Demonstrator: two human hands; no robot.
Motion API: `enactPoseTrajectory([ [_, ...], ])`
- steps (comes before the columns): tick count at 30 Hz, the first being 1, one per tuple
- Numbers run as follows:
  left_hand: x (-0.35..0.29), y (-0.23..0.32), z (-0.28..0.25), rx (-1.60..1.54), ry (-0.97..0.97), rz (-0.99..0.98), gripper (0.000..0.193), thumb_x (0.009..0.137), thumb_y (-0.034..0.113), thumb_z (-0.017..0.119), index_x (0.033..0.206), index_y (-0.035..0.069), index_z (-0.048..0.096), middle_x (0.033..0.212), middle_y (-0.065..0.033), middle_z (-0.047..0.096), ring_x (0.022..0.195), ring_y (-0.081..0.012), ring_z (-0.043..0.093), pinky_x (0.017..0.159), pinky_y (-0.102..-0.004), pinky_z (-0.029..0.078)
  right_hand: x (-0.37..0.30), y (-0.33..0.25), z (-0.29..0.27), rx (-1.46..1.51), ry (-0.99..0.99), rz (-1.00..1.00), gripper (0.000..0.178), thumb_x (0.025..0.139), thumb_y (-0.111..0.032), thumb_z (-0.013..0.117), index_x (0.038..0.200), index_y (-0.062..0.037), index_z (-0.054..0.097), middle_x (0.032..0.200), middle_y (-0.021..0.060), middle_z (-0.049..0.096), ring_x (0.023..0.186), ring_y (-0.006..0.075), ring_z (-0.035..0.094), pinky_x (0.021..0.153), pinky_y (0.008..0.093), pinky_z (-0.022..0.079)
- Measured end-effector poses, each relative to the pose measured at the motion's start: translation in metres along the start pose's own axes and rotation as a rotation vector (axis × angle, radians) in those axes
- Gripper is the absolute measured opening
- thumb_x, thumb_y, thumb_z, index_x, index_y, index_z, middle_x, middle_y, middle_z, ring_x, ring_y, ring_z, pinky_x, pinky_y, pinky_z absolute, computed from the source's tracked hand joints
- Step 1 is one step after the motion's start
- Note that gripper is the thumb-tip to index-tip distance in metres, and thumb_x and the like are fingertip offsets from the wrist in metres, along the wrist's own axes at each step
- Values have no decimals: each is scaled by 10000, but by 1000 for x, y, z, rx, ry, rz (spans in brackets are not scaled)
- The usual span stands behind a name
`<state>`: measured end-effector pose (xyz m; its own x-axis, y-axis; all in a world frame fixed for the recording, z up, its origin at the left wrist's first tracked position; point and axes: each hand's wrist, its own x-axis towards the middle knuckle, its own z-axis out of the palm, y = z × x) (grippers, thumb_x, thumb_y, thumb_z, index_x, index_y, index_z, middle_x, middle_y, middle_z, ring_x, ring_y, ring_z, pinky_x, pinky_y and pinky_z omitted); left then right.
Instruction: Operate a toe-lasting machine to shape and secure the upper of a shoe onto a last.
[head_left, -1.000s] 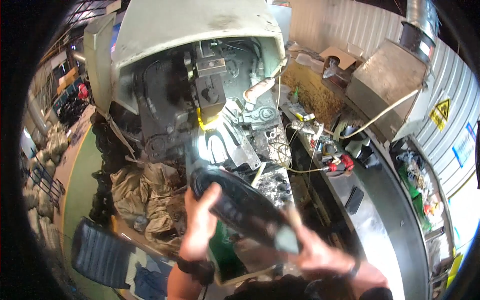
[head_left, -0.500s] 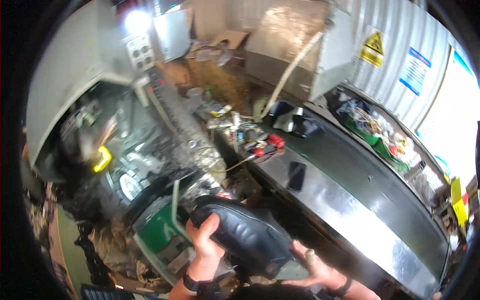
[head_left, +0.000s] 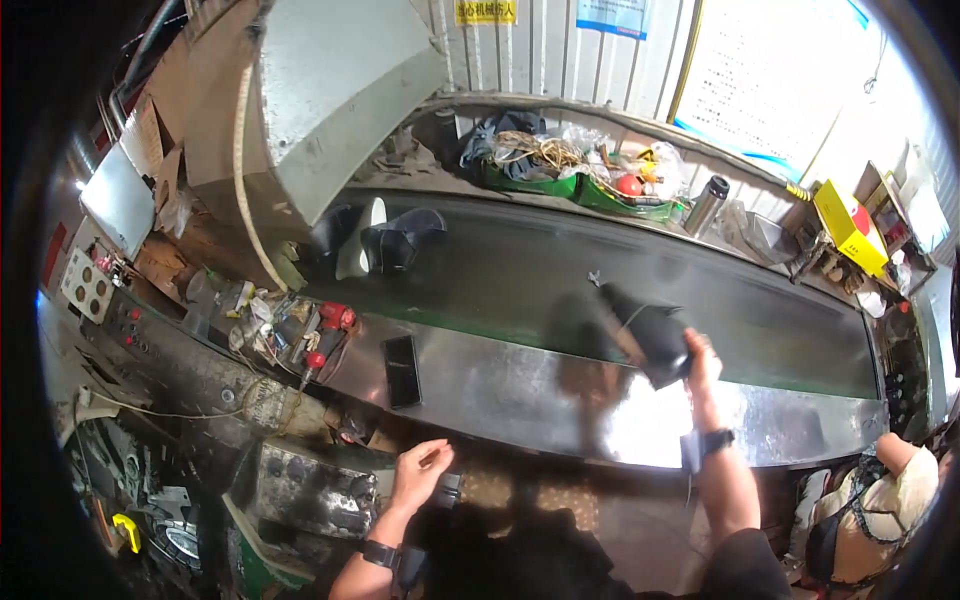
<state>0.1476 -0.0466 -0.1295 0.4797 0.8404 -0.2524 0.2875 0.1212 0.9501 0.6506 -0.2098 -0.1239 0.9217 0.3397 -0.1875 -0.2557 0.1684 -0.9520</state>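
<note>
My right hand (head_left: 703, 365) grips a black shoe (head_left: 655, 340) at one end. The shoe is tilted above the shiny metal ledge (head_left: 500, 375) and the near side of the dark conveyor belt (head_left: 520, 270); motion blurs it a little. My left hand (head_left: 420, 475) is apart from the shoe, low and in front of the ledge. Its fingers are loosely curled, with a small gap at the thumb and nothing visible between them. Nearest to that hand on the ledge lies a black phone (head_left: 402, 372). Dark shoe pieces (head_left: 395, 240) rest on the belt's far left part.
A grey metal hood (head_left: 350, 90) stands over the belt's left end. Red-handled tools (head_left: 335, 318) clutter the ledge's left. Green trays (head_left: 630, 205) of odds and ends and a steel flask (head_left: 707, 205) line the back shelf. Another person's light clothing (head_left: 870, 515) shows lower right.
Both hands were on the shoe over the machine area; now my left hand has let go and my right hand has carried it to the belt. The view has turned right.
</note>
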Motion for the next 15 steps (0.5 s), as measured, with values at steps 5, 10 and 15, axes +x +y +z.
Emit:
enactPoseTrajectory([
  [5, 7, -35, -38, -27, 77, -208, 302, 924, 128, 714, 1174, -38, 674, 1050, -94, 721, 956, -147, 680, 880, -275, 535, 83, 47, -74, 272, 470, 12, 347, 877, -314, 766, 893, 4, 629, 818, 111, 647, 718, 216, 644, 563, 307, 521],
  [10, 52, -26, -83, 135, 206, -157, 299, 919, 154, 728, 1134, -47, 673, 1057, -97, 715, 985, -168, 669, 887, -292, 530, -40, 140, 58, -314, -330, -182, 477, 981, -135, 607, 1402, -25, 413, 944, 87, 671, 800, 179, 641, 660, 264, 555],
  [15, 213, 27, -46, 227, 248, 145, 296, 884, 87, 721, 1148, -33, 662, 1000, -136, 731, 968, -179, 697, 845, -285, 542, -152, 145, 112, -1160, -1274, -1020, 714, 940, -333, 631, 1545, -134, 309, 1506, 187, 432, 1400, 331, 412, 1213, 460, 233],
])
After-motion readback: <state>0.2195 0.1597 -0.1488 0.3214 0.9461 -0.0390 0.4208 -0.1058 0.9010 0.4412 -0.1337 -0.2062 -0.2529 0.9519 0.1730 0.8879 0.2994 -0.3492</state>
